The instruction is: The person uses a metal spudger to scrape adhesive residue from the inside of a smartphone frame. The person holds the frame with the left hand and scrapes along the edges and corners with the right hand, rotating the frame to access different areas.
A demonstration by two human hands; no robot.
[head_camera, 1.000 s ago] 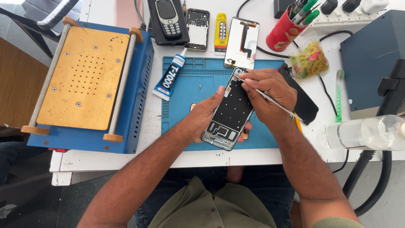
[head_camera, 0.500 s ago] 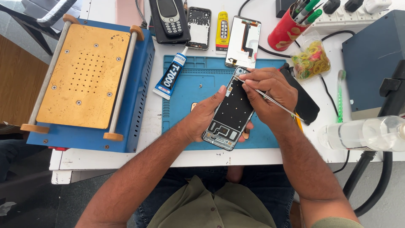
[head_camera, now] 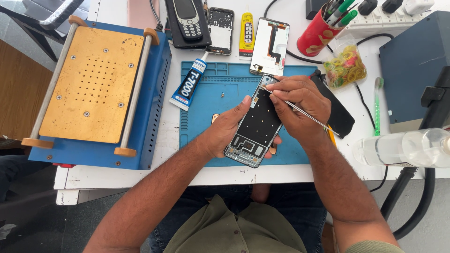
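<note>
From my feed: white worktable [head_camera: 140, 175] under bright, even light. Wooden floor [head_camera: 16, 93] at left, grey floor [head_camera: 37, 225] below. Dark chair frame [head_camera: 51, 16] at top left corner.

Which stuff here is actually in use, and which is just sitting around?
In use:
left hand
right hand
phone frame
tweezers
blue mat

Lying about:
glue tube
heating machine
keypad phone
red pen cup
rubber band bag
clear bottle
</note>
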